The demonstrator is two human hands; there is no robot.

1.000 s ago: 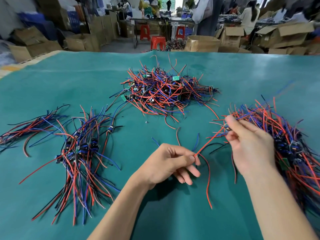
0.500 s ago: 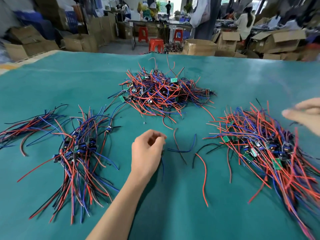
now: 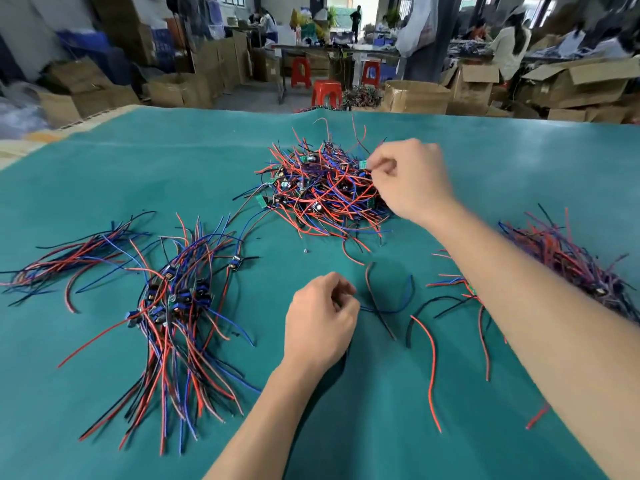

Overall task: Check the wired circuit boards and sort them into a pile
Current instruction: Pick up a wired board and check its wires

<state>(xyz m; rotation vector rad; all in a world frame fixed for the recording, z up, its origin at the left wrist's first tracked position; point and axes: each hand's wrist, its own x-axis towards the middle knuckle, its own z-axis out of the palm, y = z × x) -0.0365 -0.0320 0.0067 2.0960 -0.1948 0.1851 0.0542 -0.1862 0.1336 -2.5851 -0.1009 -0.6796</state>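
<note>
Small green circuit board (image 3: 363, 164) pinched between thumb and forefinger of the right hand (image 3: 412, 181), at the top right edge of the tangled middle pile (image 3: 322, 192) of red, blue and black wired boards, toward the far side of the teal table cover (image 3: 485, 427). Right forearm stretched diagonally across the table from the lower right. Nearer, at centre: left hand (image 3: 320, 323), fingers curled in, fingertips closed around the end of a thin blue wire (image 3: 398, 306) lying loose on the cover; just beside it a dark wire (image 3: 377, 306) crossing the blue one, then a long red wire (image 3: 431, 368) and a black one further right. To the left: sorted pile (image 3: 173, 306) with boards bunched together and leads fanned toward the near edge; beyond that, at far left, a thinner bundle of wires (image 3: 69, 261). At the right edge: another heap (image 3: 568, 258), blurred, partly hidden behind the right forearm. Past the table: cardboard boxes (image 3: 415, 97), red stools (image 3: 325, 93), people at benches, all out of focus.
</note>
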